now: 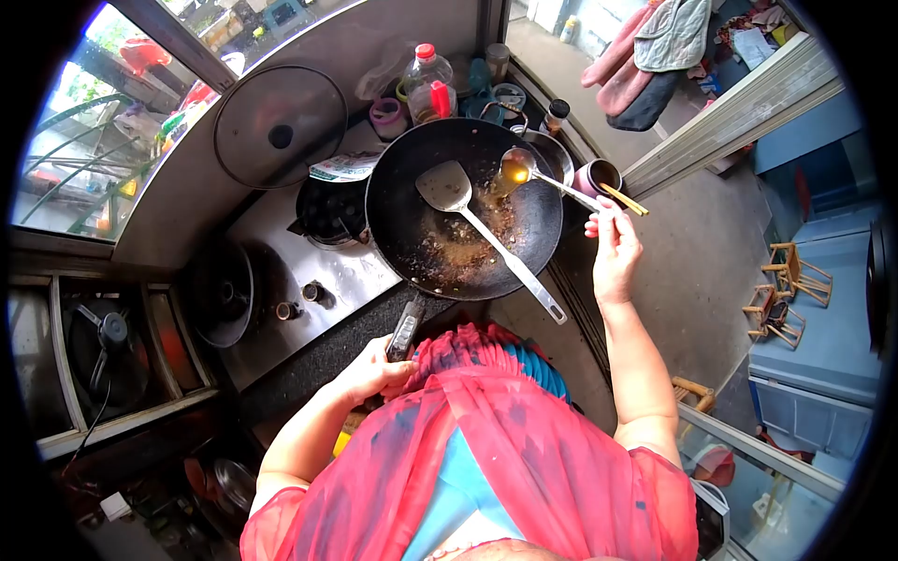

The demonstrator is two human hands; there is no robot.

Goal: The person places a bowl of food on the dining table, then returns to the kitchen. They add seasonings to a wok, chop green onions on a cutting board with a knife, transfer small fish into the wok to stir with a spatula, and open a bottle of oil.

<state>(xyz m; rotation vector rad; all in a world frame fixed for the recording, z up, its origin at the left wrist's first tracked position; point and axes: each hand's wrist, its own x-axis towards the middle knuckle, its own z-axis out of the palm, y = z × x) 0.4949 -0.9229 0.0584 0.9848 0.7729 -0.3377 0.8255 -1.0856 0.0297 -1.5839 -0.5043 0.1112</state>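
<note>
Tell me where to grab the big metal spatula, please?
Probably best by the handle end, coming from the person's side. The metal spatula's long handle sticks out past the near rim of the wok, while its wide blade lies inside.

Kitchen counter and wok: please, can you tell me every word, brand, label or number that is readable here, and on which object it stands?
No text can be read.
Printed packet beside the glass lid: coloured print, too small and blurred.
Red-capped bottle: no readable lettering.
Stove knobs: no marks can be made out.
Wok, spatula and ladle: no lettering can be made out.
</note>
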